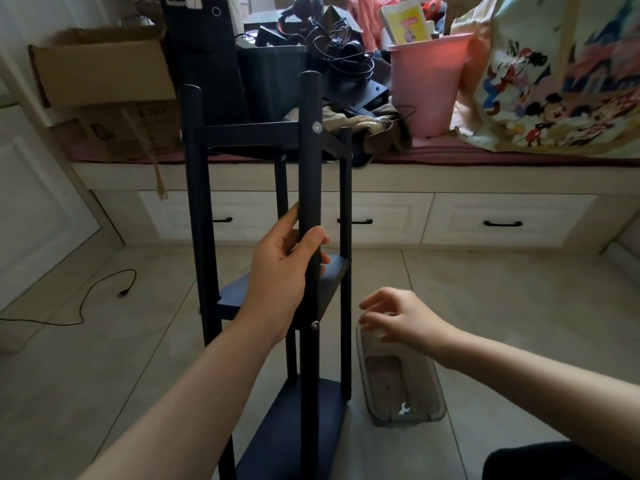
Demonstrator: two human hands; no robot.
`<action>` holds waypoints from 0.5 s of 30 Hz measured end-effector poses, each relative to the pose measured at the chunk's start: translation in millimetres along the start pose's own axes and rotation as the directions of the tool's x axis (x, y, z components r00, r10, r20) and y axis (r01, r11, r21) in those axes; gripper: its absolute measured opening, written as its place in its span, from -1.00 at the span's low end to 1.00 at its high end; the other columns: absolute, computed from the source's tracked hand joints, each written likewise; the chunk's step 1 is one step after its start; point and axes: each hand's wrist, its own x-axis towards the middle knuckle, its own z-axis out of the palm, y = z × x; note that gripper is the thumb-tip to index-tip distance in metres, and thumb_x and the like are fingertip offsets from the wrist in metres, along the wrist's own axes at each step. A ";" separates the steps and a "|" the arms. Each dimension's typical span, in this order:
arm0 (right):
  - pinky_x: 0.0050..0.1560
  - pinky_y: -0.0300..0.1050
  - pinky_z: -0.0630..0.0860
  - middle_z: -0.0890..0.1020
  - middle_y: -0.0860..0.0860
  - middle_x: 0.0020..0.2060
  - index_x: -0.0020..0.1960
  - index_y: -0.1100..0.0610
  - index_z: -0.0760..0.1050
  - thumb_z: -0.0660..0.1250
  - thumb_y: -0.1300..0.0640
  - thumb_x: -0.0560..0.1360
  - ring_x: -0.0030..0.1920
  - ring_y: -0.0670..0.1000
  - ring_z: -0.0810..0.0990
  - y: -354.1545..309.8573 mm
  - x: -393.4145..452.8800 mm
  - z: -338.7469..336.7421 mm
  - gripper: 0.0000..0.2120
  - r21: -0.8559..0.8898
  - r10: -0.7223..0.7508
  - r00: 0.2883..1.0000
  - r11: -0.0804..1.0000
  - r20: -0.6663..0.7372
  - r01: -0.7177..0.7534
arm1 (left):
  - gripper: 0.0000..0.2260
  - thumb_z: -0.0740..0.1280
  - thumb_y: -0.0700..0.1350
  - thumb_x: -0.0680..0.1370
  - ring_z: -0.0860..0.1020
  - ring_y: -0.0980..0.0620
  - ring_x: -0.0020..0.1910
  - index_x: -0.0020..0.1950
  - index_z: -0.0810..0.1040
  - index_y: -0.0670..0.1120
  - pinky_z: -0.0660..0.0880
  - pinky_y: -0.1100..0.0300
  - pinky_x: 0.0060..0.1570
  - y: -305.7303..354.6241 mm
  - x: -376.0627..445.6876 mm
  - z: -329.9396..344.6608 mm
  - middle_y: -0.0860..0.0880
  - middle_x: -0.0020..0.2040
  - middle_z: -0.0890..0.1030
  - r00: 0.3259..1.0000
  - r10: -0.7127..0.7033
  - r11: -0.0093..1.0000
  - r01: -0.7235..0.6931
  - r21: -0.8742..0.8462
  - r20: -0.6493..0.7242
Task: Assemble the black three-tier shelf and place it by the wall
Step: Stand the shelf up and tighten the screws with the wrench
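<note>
Pale square tiles cover the floor (502,306). Along the far side runs a cream window bench (450,174) with black-handled drawers (502,220), topped by a dark red cushion (485,155) crowded with cardboard boxes (100,67), a pink bin (427,84) and a cartoon-print bag (561,81). A black cable (86,299) trails across the tiles.

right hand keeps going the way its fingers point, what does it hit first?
Likely the shelf's right rear post. The right hand, open above the clear bin, points left toward it. Depth is unclear.
</note>
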 end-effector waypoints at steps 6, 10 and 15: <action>-0.28 -0.28 0.45 0.66 0.16 0.05 0.19 0.27 0.57 0.30 0.09 0.60 -0.18 -0.03 0.58 92.2 42.5 5.8 -0.72 -0.465 0.372 0.921 0.839 0.114 -0.282 | -0.74 0.31 -0.10 0.63 0.64 0.10 -0.16 0.32 0.52 0.01 0.57 0.16 -0.08 -3.2 -0.4 7.7 0.06 -0.15 0.67 0.998 -0.053 0.998 0.054 -0.029 0.014; 0.05 -0.15 0.45 0.58 0.18 0.25 0.29 0.29 0.47 0.19 -0.03 0.65 0.24 0.14 0.56 146.3 47.1 41.6 -0.58 -0.511 0.476 0.879 0.765 0.039 -0.392 | -0.78 0.35 -0.06 0.57 0.64 0.10 -0.16 0.21 0.56 0.04 0.57 0.26 -0.13 -1.6 -3.2 10.5 0.07 -0.13 0.67 0.996 -0.075 0.995 0.077 -0.063 0.043; 0.07 -0.13 0.42 0.51 0.19 0.30 0.36 0.26 0.38 0.16 -0.02 0.66 0.28 0.15 0.51 185.3 39.8 71.0 -0.59 -0.564 0.523 0.848 0.728 0.087 -0.390 | -0.84 0.31 -0.11 0.62 0.63 0.09 -0.16 0.17 0.58 0.06 0.59 0.21 -0.06 0.5 -5.3 13.1 0.06 -0.13 0.67 0.998 -0.048 0.999 0.050 -0.023 0.049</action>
